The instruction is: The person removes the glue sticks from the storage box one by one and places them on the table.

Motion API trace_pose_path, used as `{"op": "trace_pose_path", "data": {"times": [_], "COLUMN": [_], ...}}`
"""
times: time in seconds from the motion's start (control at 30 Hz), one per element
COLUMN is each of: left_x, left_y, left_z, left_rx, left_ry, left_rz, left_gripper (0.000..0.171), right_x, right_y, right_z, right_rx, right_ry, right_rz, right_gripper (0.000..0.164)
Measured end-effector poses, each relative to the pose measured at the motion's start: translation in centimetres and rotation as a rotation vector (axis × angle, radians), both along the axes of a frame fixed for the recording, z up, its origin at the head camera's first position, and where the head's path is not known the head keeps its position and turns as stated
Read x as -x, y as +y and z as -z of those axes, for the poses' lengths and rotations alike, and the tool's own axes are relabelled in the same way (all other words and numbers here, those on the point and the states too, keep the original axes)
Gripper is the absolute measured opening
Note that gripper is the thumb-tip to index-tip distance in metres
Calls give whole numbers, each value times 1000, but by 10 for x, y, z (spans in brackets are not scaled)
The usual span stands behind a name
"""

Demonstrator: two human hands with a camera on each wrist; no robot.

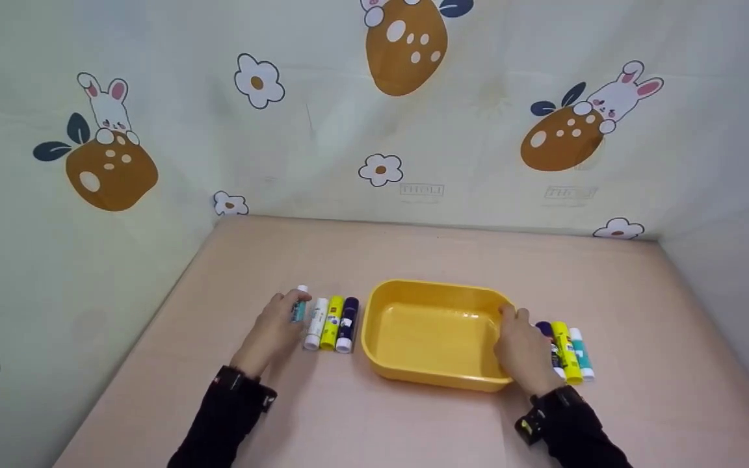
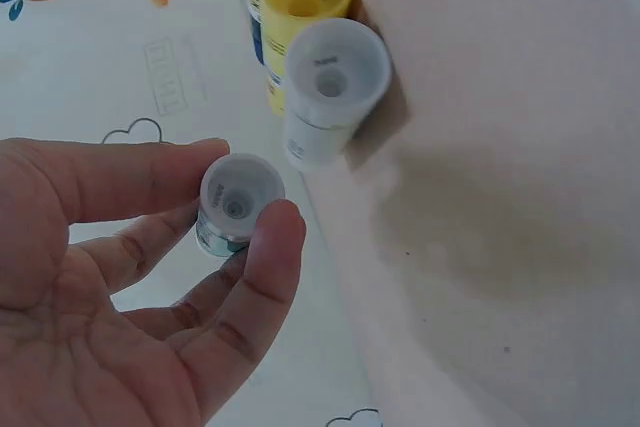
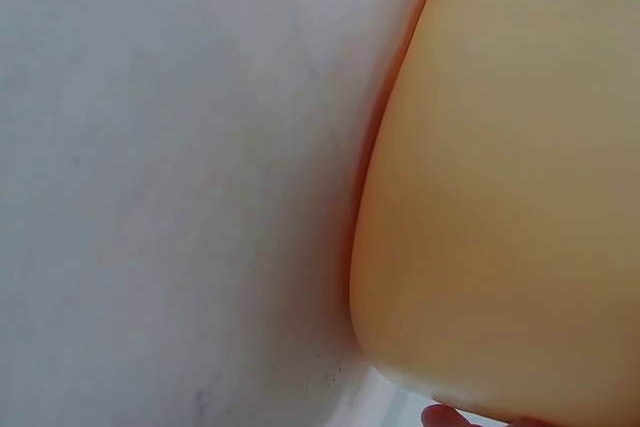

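Observation:
My left hand [image 1: 278, 323] pinches a white-and-teal glue stick [image 1: 298, 311] between thumb and fingers; the left wrist view shows the hollow base of that glue stick [image 2: 240, 199]. Just right of it lie three more, side by side: a white glue stick [image 1: 316, 324], a yellow one [image 1: 331, 323] and a dark blue one [image 1: 347, 325]. A yellow plastic basin [image 1: 436, 379] stands in the middle of the table. My right hand [image 1: 525, 348] grips its right rim, fingers over the edge. In the right wrist view the basin's wall [image 3: 500, 197] fills much of the frame, with only fingertips [image 3: 445, 415] showing.
Beside my right hand lie a dark glue stick [image 1: 547, 330], partly hidden, a yellow glue stick [image 1: 567, 352] and a teal-and-white one [image 1: 581, 355]. The pale pink table [image 1: 322, 253] meets a patterned wall covering [image 1: 322, 136] at the back and sides.

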State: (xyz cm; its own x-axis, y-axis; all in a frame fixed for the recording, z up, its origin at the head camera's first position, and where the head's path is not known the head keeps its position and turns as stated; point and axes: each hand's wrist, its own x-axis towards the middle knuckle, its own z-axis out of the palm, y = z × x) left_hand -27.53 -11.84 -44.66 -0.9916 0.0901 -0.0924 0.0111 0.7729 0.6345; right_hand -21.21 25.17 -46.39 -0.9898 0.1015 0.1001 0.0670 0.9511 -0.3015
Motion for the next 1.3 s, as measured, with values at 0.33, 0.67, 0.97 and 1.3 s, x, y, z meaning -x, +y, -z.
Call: {"op": "trace_pose_path", "data": {"times": [0.33, 0.67, 0.97, 1.3], "left_x": [6, 5, 8, 7], "left_y": [-6, -4, 1, 0], "left_z": [14, 16, 20, 19], "left_rx": [-24, 13, 46, 55], "left_ry": [-71, -62, -67, -73], "left_rz": [4, 25, 26, 31], "left_gripper": [48, 46, 40, 41], "right_x": [1, 2, 2, 2], "right_y": [0, 0, 0, 0], "right_z": [1, 1, -1, -2], "right_rx": [9, 10, 9, 26], "right_ry": [-22, -30, -69, -87], "right_rz": [13, 15, 33, 35], "right_gripper": [46, 46, 47, 47]}}
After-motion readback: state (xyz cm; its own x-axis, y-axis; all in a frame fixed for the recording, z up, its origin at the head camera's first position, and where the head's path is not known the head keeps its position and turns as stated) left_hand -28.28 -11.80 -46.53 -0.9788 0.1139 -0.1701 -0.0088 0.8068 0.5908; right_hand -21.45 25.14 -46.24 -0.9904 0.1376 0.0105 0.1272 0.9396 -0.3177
